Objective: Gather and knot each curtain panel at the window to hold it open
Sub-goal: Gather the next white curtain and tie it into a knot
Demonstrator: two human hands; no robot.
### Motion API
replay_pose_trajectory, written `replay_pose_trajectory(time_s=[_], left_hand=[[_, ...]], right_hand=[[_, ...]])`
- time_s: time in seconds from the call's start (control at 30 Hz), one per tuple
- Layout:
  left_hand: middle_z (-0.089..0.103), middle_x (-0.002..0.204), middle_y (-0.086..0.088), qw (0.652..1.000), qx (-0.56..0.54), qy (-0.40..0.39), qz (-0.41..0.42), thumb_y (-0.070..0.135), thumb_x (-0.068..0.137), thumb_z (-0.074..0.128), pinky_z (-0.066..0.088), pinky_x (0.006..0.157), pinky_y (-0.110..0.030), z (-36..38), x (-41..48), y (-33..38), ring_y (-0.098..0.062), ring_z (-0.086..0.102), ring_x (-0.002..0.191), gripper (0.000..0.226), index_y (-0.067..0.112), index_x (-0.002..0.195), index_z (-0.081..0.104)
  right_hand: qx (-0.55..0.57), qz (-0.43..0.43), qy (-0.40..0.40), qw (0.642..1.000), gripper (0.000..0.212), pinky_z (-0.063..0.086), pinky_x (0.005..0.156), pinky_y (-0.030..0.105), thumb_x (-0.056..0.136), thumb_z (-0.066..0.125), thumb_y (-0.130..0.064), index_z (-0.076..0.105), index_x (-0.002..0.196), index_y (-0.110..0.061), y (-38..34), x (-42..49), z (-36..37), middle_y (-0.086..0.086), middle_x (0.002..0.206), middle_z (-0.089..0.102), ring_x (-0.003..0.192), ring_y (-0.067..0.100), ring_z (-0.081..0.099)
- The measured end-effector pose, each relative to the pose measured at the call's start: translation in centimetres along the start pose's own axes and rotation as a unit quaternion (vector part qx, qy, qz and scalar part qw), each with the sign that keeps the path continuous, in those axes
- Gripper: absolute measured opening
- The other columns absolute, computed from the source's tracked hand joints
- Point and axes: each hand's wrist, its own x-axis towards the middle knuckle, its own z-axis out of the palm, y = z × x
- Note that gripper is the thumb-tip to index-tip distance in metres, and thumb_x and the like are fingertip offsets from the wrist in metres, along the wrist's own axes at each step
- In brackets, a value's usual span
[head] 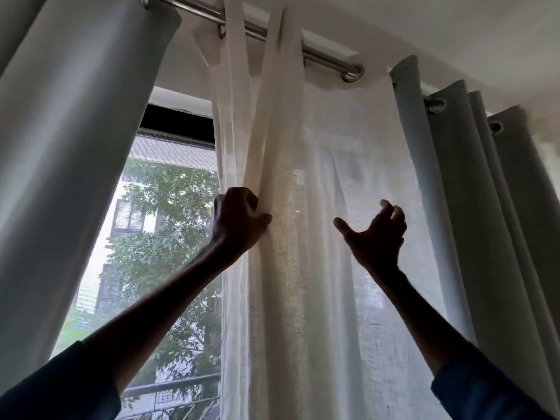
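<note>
A white sheer curtain panel (303,283) hangs from a metal rod (321,54) in front of the window. My left hand (238,224) grips a gathered bunch of its folds near the panel's left edge, at about mid height. My right hand (375,233) is raised in front of the flat part of the sheer, thumb spread and fingers loosely curled, holding nothing. A grey-blue eyelet curtain panel (69,140) hangs at the left and another grey-blue panel (472,207) at the right.
The uncovered window pane (157,225) at left shows trees and a building outside, with a railing low down. The ceiling (439,28) is close above the rod. Both forearms reach up from dark blue sleeves.
</note>
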Motion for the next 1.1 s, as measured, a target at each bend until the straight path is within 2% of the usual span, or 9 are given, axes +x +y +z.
replay_pose_trajectory(time_s=[0.1, 0.17, 0.23, 0.33, 0.43, 0.6, 0.77, 0.9, 1.1], left_hand=[[0.065, 0.101, -0.007, 1.000, 0.002, -0.003, 0.020, 0.029, 0.077, 0.081, 0.037, 0.077, -0.029, 0.0, 0.1, -0.1, -0.026, 0.051, 0.106, 0.031, 0.010, 0.097, 0.067], [0.065, 0.098, -0.007, 1.000, 0.001, -0.006, 0.028, 0.028, 0.077, 0.081, 0.037, 0.078, -0.030, -0.1, 0.3, -0.2, -0.025, 0.051, 0.103, 0.030, 0.009, 0.096, 0.067], [0.062, 0.097, -0.005, 1.000, 0.003, -0.009, 0.026, 0.028, 0.078, 0.080, 0.034, 0.077, -0.029, -0.3, 0.4, -0.4, -0.020, 0.044, 0.099, 0.030, 0.009, 0.098, 0.067], [0.060, 0.097, -0.003, 0.999, 0.008, -0.003, 0.037, 0.029, 0.080, 0.079, 0.033, 0.076, -0.027, -0.4, 0.4, -1.0, -0.017, 0.041, 0.096, 0.030, 0.010, 0.099, 0.066], [0.060, 0.089, 0.000, 0.999, 0.007, 0.010, 0.050, 0.026, 0.081, 0.078, 0.030, 0.062, -0.016, -0.7, 0.2, -1.3, -0.010, 0.046, 0.080, 0.025, 0.010, 0.094, 0.064], [0.067, 0.089, 0.001, 0.995, 0.012, 0.026, 0.091, 0.025, 0.084, 0.075, 0.033, 0.065, -0.016, -0.7, 0.2, -2.2, -0.016, 0.058, 0.081, 0.021, 0.014, 0.096, 0.063], [0.063, 0.072, 0.007, 0.990, 0.001, 0.043, 0.134, 0.021, 0.089, 0.069, 0.033, 0.049, -0.005, -1.1, -0.1, -2.0, 0.002, 0.053, 0.054, 0.009, 0.014, 0.094, 0.065], [0.057, 0.058, 0.002, 0.990, 0.001, 0.061, 0.128, 0.025, 0.091, 0.059, 0.038, 0.046, -0.028, -1.0, 0.1, -2.8, -0.020, 0.058, 0.050, 0.010, 0.017, 0.084, 0.059], [0.063, 0.066, -0.006, 0.986, 0.039, 0.113, 0.116, 0.033, 0.101, 0.052, 0.037, 0.055, -0.026, -3.1, 0.9, -5.4, -0.027, 0.062, 0.057, 0.029, 0.010, 0.086, 0.062]], right_hand=[[0.039, 0.099, -0.071, 0.992, 0.133, 0.038, 0.112, 0.053, 0.065, 0.079, -0.071, 0.011, 0.155, 0.001, 0.5, 1.4, 0.0, 0.024, 0.155, 0.029, 0.144, 0.038, 0.032], [0.093, 0.114, -0.119, 0.982, 0.129, 0.044, 0.108, 0.042, 0.066, 0.078, -0.071, 0.017, 0.154, 0.000, 0.5, 1.6, 0.2, 0.018, 0.147, 0.044, 0.136, 0.032, 0.045], [0.116, 0.087, -0.136, 0.980, 0.100, 0.045, 0.101, 0.034, 0.072, 0.079, -0.064, 0.041, 0.143, -0.004, 0.1, 1.5, 0.8, 0.010, 0.136, 0.055, 0.126, 0.026, 0.052], [0.067, -0.023, -0.080, 0.994, 0.038, 0.047, 0.078, 0.030, 0.081, 0.076, -0.046, 0.060, 0.095, -0.015, -0.8, 1.0, 2.0, 0.004, 0.098, 0.066, 0.091, 0.022, 0.061], [0.014, -0.107, -0.021, 0.994, 0.025, 0.039, 0.066, 0.029, 0.094, 0.062, -0.031, 0.060, 0.078, -0.011, -2.9, -0.1, 2.1, 0.004, 0.077, 0.064, 0.067, 0.020, 0.053], [-0.092, -0.242, 0.061, 0.964, 0.032, 0.037, 0.066, 0.026, 0.106, 0.045, -0.028, 0.067, 0.093, -0.009, -6.3, -2.2, 2.7, 0.004, 0.082, 0.069, 0.073, 0.017, 0.060], [-0.062, -0.280, 0.055, 0.957, 0.022, 0.045, 0.060, 0.027, 0.102, 0.055, -0.016, 0.071, 0.090, -0.009, -10.3, -3.3, 4.2, 0.007, 0.072, 0.071, 0.068, 0.024, 0.069], [-0.039, -0.316, -0.042, 0.947, 0.034, 0.046, 0.069, 0.032, 0.100, 0.039, -0.026, 0.070, 0.097, -0.012, -15.1, -5.3, 3.3, 0.011, 0.090, 0.072, 0.087, 0.029, 0.069], [-0.001, -0.328, -0.094, 0.940, 0.025, 0.045, 0.068, 0.035, 0.094, 0.044, -0.010, 0.068, 0.097, -0.013, -16.4, -7.9, 4.2, 0.011, 0.087, 0.070, 0.084, 0.032, 0.067]])
